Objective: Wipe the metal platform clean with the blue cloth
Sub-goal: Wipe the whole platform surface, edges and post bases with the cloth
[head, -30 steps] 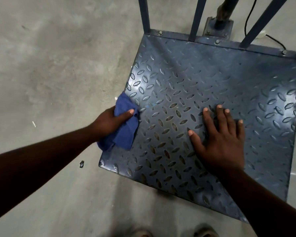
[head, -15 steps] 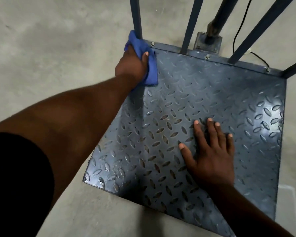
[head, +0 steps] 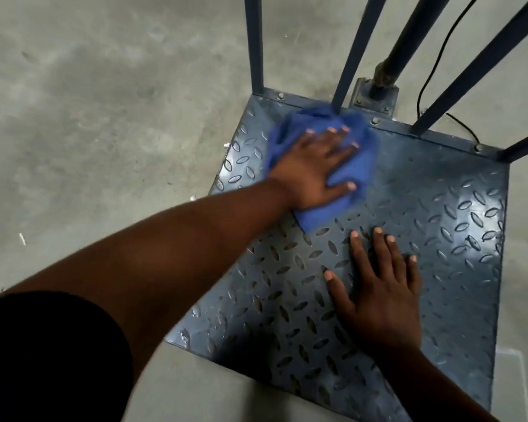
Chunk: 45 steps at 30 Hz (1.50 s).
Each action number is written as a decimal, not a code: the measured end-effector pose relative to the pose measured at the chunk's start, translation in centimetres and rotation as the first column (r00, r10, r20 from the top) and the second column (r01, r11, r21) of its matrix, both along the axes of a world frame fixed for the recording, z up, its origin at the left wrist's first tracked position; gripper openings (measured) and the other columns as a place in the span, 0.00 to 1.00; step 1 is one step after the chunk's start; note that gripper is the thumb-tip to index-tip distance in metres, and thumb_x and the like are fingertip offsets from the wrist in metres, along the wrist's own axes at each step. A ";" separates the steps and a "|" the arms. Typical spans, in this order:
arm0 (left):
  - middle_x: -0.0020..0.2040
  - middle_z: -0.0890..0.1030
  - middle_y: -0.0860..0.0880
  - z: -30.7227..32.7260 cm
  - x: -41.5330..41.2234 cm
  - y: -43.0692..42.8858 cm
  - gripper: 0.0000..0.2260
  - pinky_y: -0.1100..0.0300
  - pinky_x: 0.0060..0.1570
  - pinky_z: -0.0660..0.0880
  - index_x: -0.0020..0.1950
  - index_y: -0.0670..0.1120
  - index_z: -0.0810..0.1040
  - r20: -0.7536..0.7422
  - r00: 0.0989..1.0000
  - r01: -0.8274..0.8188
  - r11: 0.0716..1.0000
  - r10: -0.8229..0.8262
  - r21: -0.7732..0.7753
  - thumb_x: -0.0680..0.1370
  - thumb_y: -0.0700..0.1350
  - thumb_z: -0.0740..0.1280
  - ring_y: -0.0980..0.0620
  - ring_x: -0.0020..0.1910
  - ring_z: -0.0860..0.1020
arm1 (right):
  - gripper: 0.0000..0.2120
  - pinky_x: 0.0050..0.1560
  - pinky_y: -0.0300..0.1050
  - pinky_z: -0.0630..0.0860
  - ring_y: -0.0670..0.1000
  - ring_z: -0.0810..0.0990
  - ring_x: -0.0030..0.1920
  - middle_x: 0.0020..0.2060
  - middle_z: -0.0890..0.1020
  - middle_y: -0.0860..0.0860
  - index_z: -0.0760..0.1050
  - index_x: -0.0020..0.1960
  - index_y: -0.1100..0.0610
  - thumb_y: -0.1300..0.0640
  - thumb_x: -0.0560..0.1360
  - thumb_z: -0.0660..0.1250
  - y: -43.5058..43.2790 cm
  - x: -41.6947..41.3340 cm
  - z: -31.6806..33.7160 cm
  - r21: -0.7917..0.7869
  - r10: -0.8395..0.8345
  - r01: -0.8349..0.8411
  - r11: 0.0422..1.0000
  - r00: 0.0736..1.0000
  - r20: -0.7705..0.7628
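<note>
Blue cloth [head: 360, 166], a crumpled piece of fabric with blurred edges, lies flat under the left hand [head: 311, 166] at the far left part of the platform. That hand is spread wide, fingers straight and apart, palm pressed down on the cloth; the thumb points toward the platform centre. The fabric shows on all sides of the hand, and its far edge reaches the foot of a blue upright bar [head: 357, 47].

Right hand [head: 378, 293] rests nearer the person, also wide open, with palm and straight fingers flat on the bare metal. It holds nothing. The two hands are apart, and the cloth's near corner lies just beyond the right fingertips.

Grey-blue metal platform [head: 439, 239] is a square tread plate with a raised lozenge pattern, sitting on a grey concrete floor [head: 104, 117]. A bolted rail [head: 374, 120] runs along its far edge, carrying several blue upright bars.

Behind the rail a dark round pole [head: 409, 35] stands on a bolted base plate, and a thin black cable [head: 433, 56] runs beside it. A black sleeve [head: 43, 360] covers the left upper arm. Small white scraps [head: 22, 239] lie on the floor to the left.
</note>
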<state>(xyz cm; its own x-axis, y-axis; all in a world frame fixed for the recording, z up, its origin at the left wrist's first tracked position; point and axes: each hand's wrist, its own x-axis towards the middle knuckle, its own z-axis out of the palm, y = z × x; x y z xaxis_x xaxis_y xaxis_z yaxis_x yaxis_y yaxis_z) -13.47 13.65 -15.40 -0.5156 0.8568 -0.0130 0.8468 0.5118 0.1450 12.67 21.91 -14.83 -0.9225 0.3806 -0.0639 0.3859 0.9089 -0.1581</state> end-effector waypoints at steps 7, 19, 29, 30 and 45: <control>0.83 0.66 0.40 -0.9 -4.7 -10.0 0.40 0.37 0.81 0.57 0.87 0.46 0.59 0.070 0.759 -0.651 0.757 0.648 0.057 0.83 0.70 0.56 0.35 0.82 0.62 | 0.39 0.82 0.64 0.49 0.55 0.51 0.84 0.84 0.55 0.53 0.53 0.85 0.44 0.28 0.80 0.51 -0.1 -0.1 -0.1 -0.024 0.002 -0.002 1.000 1.000 0.018; 0.88 0.51 0.48 1.2 9.3 12.1 0.33 0.47 0.79 0.64 0.88 0.49 0.53 0.213 0.960 0.184 0.983 -0.181 0.005 0.87 0.62 0.56 0.44 0.87 0.49 | 0.36 0.79 0.68 0.56 0.64 0.65 0.78 0.76 0.71 0.61 0.71 0.77 0.52 0.32 0.76 0.58 0.4 0.6 -0.2 -0.020 0.014 -0.014 1.000 1.000 0.000; 0.87 0.60 0.50 -0.5 0.2 1.6 0.35 0.42 0.80 0.62 0.87 0.50 0.60 0.020 0.981 -0.192 0.976 0.191 0.102 0.84 0.67 0.55 0.45 0.86 0.58 | 0.37 0.80 0.66 0.54 0.58 0.59 0.83 0.82 0.62 0.55 0.62 0.83 0.47 0.31 0.79 0.59 0.1 0.2 -0.6 -0.018 -0.006 0.005 1.000 0.997 -0.072; 0.86 0.62 0.51 -0.8 -0.2 0.5 0.35 0.43 0.81 0.61 0.87 0.51 0.61 -0.021 0.976 -0.214 0.972 0.217 0.101 0.84 0.68 0.55 0.45 0.85 0.59 | 0.37 0.80 0.66 0.54 0.58 0.59 0.83 0.82 0.62 0.55 0.62 0.83 0.46 0.30 0.79 0.58 0.2 0.3 -0.5 -0.021 -0.006 0.005 1.000 0.997 -0.077; 0.80 0.71 0.42 3.1 5.0 5.8 0.22 0.44 0.74 0.71 0.76 0.45 0.77 0.254 0.965 -0.160 0.903 0.060 0.398 0.81 0.45 0.67 0.39 0.77 0.72 | 0.30 0.77 0.66 0.59 0.61 0.73 0.73 0.69 0.78 0.53 0.76 0.73 0.48 0.32 0.78 0.62 0.3 0.1 0.0 -0.025 -0.022 0.020 0.999 0.995 -0.098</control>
